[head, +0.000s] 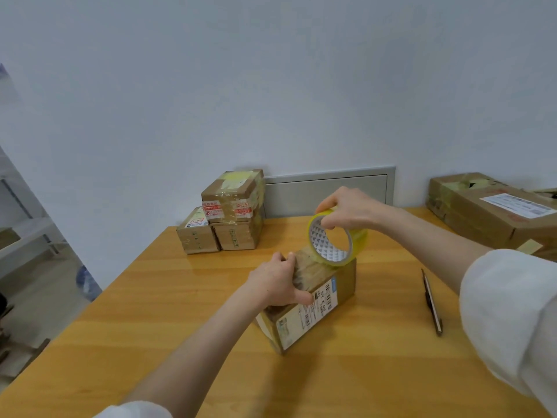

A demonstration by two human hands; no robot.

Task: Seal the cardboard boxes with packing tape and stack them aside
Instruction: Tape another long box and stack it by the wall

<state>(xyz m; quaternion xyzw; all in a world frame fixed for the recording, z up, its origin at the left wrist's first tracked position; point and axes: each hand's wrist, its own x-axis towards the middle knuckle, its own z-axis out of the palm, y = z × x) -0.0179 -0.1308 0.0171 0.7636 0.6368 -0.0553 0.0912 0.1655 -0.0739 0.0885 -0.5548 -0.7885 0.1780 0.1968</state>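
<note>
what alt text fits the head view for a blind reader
A person's left hand grips a small labelled cardboard box on a wooden table while the right hand holds a packing tape roll at its far end. Three taped boxes sit stacked by the wall.

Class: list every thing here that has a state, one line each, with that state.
front box: closed, partly taped, on table.
tape roll: upright on front box.
left hand: grips front box.
right hand: grips tape roll.
rear boxes: taped, stacked.
large box: lying flat.
pen-like tool: lying flat.
</note>
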